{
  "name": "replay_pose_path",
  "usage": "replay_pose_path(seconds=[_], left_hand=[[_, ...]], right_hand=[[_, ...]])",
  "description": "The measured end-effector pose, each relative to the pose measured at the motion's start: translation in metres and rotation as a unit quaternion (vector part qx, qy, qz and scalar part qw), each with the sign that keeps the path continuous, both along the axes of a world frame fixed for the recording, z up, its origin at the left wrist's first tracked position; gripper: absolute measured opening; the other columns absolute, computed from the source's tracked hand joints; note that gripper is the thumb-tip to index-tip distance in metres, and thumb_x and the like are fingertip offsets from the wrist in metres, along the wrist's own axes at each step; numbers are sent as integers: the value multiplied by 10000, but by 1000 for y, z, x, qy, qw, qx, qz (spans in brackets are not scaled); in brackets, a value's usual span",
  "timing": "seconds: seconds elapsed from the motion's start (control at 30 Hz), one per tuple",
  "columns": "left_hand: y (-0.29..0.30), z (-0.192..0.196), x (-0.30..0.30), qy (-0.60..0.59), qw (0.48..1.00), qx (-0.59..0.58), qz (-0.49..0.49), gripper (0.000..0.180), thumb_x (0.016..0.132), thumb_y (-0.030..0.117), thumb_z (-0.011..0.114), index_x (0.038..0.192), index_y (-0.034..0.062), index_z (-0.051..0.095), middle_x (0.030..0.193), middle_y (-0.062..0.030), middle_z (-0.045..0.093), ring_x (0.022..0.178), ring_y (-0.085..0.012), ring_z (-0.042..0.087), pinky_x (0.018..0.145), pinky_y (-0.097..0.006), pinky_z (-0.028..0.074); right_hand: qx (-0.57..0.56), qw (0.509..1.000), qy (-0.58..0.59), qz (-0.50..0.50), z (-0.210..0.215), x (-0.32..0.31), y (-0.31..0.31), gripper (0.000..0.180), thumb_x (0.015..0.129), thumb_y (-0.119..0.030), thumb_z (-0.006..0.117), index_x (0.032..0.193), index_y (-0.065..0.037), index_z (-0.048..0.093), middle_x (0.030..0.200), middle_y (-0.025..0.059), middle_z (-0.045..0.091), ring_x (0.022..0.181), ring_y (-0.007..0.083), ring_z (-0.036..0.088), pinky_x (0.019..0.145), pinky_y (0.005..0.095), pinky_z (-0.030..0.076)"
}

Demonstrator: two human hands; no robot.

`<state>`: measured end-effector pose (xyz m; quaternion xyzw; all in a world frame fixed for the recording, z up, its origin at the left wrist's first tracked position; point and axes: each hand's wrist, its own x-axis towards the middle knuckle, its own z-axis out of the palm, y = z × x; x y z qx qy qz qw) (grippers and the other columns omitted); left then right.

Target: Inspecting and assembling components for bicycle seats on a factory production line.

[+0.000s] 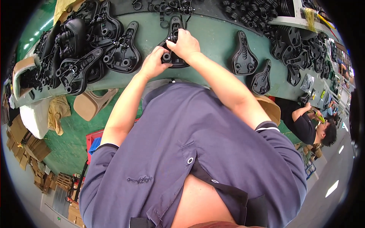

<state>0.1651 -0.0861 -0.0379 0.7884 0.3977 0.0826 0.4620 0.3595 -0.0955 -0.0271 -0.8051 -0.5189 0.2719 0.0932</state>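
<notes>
An upturned black bicycle saddle [175, 23] lies on the green workbench [213, 38] straight in front of me, its nose pointing away. My left hand [155, 63] grips the left side of its wide rear end, the fingers by a round black part [166, 57]. Over the middle of the saddle, my right hand [185, 45] is closed in a pinch near the metal rails. Whatever lies between the right fingertips is hidden. Two bare saddle shells, one larger [244, 55] and one smaller [261, 79], rest to the right.
Saddles with rails attached [123, 49] are heaped on the left. Black springs [249, 15] and clamp parts [163, 9] lie along the far side. More shells [298, 57] are piled at right, below a shelf [300, 22]. A co-worker [315, 127] sits farther right; a beige chair [91, 104] stands left.
</notes>
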Motion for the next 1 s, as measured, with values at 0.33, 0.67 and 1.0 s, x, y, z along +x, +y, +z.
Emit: replay_pose_path(seconds=[0.33,0.67,1.0], left_hand=[[25,-3,49,-34,973,43,224,617,976,513,705,1312,-5,688,1350,-228,687,1254,-403,643,1098,-498,479],[18,-33,70,54,951,169,255,413,941,460,687,1075,75,753,1059,-146,756,1026,-380,694,909,-516,498],[27,-50,15,35,883,-277,378,647,1064,588,532,1405,51,651,1412,-172,673,1317,-360,627,1084,-538,490]], right_hand=[[85,996,5,19,-15,-1,-33,990,897,-603,708,1603,-5,354,1496,285,523,1348,467,544,1194,571,390],[218,976,-14,9,-38,2,-23,628,913,-404,711,1412,-59,552,1207,197,638,1099,426,661,928,537,525],[-154,838,465,-240,-22,72,-41,734,1028,-445,704,1569,-13,461,1272,192,708,1099,306,722,958,547,589]])
